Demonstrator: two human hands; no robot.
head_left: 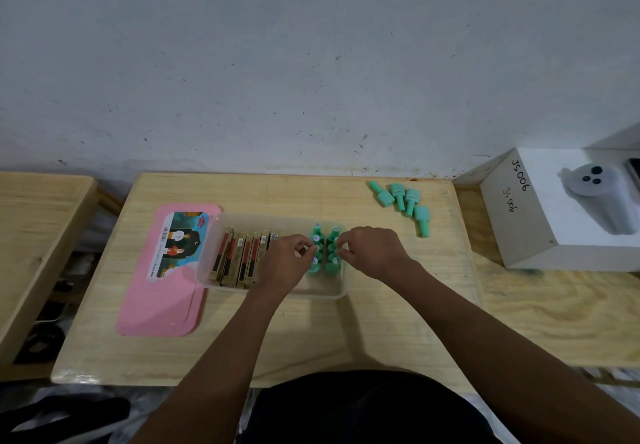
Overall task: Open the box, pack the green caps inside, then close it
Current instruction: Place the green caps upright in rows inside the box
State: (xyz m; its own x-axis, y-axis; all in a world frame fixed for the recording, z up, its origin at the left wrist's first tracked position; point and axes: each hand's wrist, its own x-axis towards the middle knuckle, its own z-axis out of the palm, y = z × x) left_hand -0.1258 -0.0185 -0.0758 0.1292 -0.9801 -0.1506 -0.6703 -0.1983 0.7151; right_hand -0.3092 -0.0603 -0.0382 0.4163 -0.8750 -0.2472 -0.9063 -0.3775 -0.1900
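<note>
A clear plastic box stands open in the middle of the wooden table. Its pink lid lies flat to its left. Several green caps stand upright in two rows in the box's right half. My left hand and my right hand are both over the box, fingertips pinched at the caps between them. Several more green caps lie loose on the table at the back right.
Several gold and red packets stand in the box's left half. A white box marked JS006, with a grey device on top, sits at the right. Another wooden table stands at the left. A wall is right behind.
</note>
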